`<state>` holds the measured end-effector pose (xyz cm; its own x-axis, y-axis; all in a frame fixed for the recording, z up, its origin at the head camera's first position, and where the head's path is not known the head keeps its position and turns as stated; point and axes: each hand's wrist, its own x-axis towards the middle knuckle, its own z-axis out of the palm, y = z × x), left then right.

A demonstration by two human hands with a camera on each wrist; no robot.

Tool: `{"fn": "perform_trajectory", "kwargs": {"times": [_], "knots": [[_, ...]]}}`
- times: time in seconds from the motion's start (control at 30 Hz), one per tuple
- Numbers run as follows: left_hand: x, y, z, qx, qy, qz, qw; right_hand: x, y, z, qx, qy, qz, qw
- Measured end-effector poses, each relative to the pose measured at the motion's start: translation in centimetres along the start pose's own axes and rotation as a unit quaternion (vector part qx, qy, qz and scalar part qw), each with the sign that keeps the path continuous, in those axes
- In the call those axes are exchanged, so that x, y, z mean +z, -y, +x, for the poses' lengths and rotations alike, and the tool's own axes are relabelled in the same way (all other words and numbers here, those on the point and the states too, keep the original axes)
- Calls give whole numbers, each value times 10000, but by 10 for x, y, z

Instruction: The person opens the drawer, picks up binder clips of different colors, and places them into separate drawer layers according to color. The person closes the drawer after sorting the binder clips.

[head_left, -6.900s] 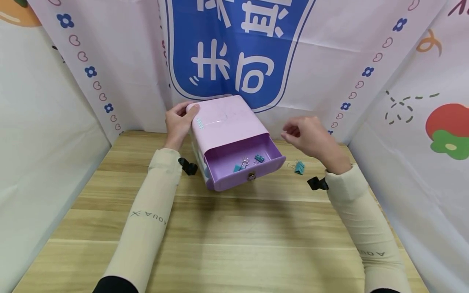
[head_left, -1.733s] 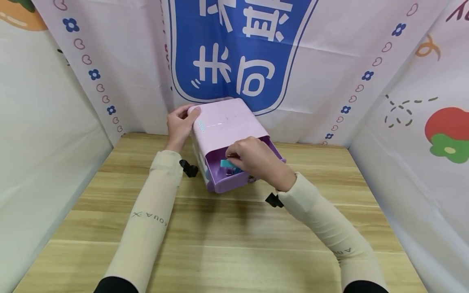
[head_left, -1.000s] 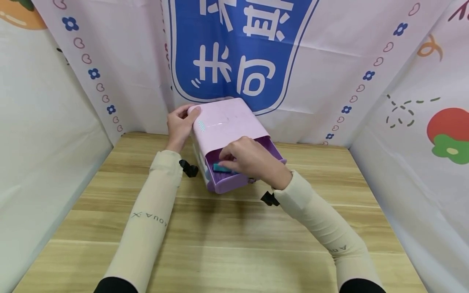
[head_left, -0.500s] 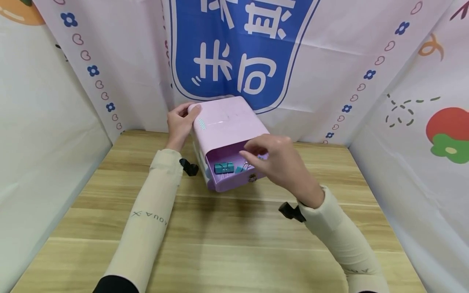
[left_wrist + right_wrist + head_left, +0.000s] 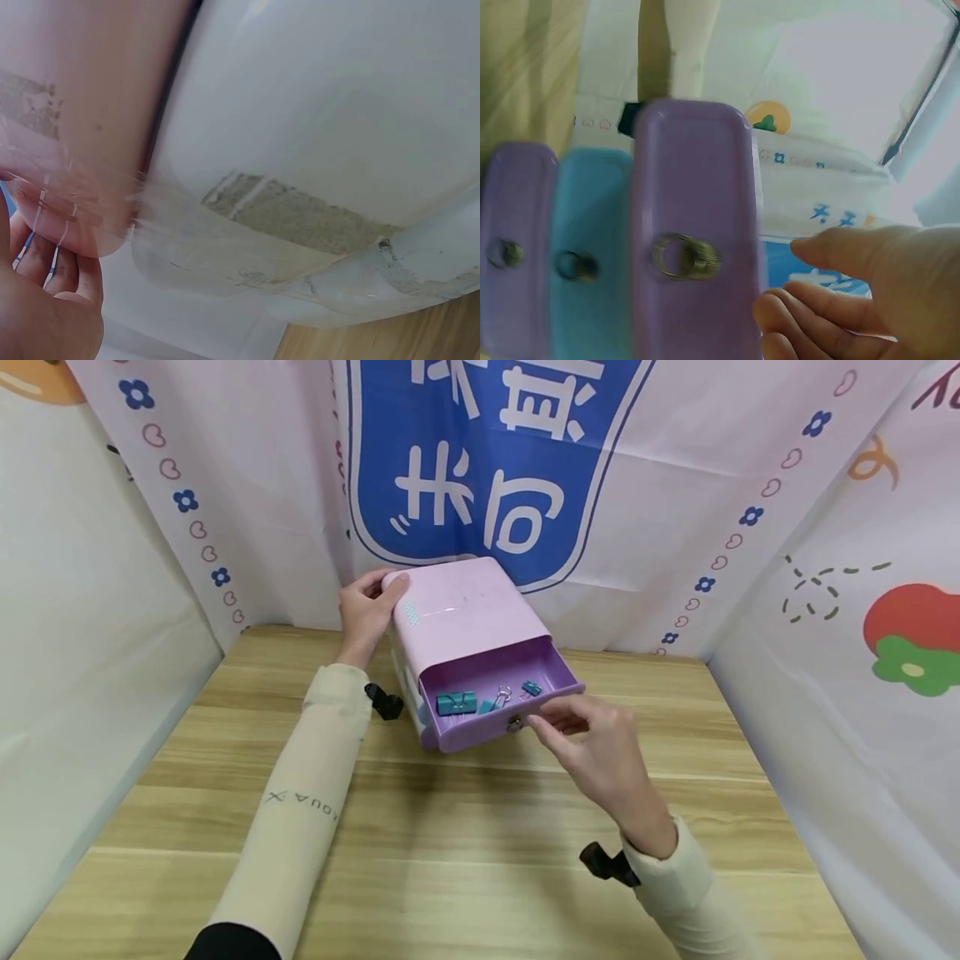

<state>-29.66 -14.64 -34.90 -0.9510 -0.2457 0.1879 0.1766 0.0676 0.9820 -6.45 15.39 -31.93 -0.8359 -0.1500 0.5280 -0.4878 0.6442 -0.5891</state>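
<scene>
A small drawer cabinet with a pink top (image 5: 468,610) stands at the back of the table. Its purple top drawer (image 5: 506,670) is pulled out and holds a large teal binder clip (image 5: 456,703), plus smaller clips such as a dark teal binder clip (image 5: 532,687). My left hand (image 5: 367,614) grips the cabinet's rear left corner, thumb on top, fingers behind. My right hand (image 5: 600,752) is at the drawer front (image 5: 697,165), fingertips at its upper edge, thumb apart and nothing held. A metal ring pull (image 5: 686,257) sits on that front.
Below the top drawer, the right wrist view shows a blue drawer front (image 5: 592,225) and another purple drawer front (image 5: 517,217), each with a ring pull. A printed cloth backdrop (image 5: 645,527) rises behind the wooden table (image 5: 480,860).
The binder clip that lay on the table at the right is gone from there. My right hand let go of the large clip inside the drawer, then moved right and toward me. The left hand stayed.
</scene>
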Motion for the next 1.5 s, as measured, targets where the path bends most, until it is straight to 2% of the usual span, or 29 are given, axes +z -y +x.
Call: {"fn": "perform_trajectory", "kwargs": {"times": [0.27, 0.4, 0.6, 0.83, 1.07, 1.37, 1.5], "knots": [[2, -2, 2, -12, 12, 41, 10000, 27, -16, -13, 852, -83, 448, 9953], [2, 0, 1, -39, 15, 16, 10000, 37, -18, -13, 1057, -85, 513, 9930], [3, 2, 2, 58, 4, -67, 10000, 43, -20, -11, 1244, -56, 413, 9914], [1, 1, 1, 33, -12, 17, 10000, 45, -24, -9, 1721, 295, 895, 9806], [0, 2, -1, -34, 10, 35, 10000, 45, -25, -11, 1713, 632, 1411, 9730], [-2, 2, -2, -34, -17, 35, 10000, 40, -20, -6, 1817, 600, 1539, 9694], [-2, 2, -2, -27, -43, 45, 10000, 40, -18, -4, 1748, 544, 1547, 9708]]}}
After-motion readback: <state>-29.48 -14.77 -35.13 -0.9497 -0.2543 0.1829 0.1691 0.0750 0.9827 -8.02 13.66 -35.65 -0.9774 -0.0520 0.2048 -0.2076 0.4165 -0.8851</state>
